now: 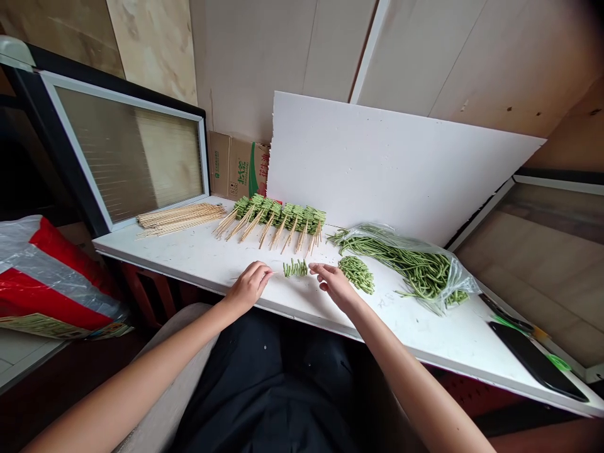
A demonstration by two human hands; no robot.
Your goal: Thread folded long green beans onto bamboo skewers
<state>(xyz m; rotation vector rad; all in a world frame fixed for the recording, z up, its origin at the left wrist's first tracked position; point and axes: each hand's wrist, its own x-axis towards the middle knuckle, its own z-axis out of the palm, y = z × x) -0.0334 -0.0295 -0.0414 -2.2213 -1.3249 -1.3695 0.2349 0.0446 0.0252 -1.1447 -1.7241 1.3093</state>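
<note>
My left hand (pixel 249 284) rests on the white board (pixel 198 258) with its fingers pinched on a thin bamboo skewer (pixel 277 273). The skewer runs through a short row of cut green bean pieces (pixel 295 268) between my hands. My right hand (pixel 333 281) has its fingers bent at the right end of that row, touching it. Just right of it lies a small heap of cut bean pieces (pixel 357 274). Behind, a row of finished bean skewers (pixel 276 219) lies fanned out.
A bundle of bare bamboo skewers (pixel 182 217) lies at the back left. A clear plastic bag of long green beans (pixel 415 264) sits at the right. A dark phone (pixel 535 360) lies at the far right. A cardboard box (pixel 238 167) stands behind, a red bag (pixel 47 277) at left.
</note>
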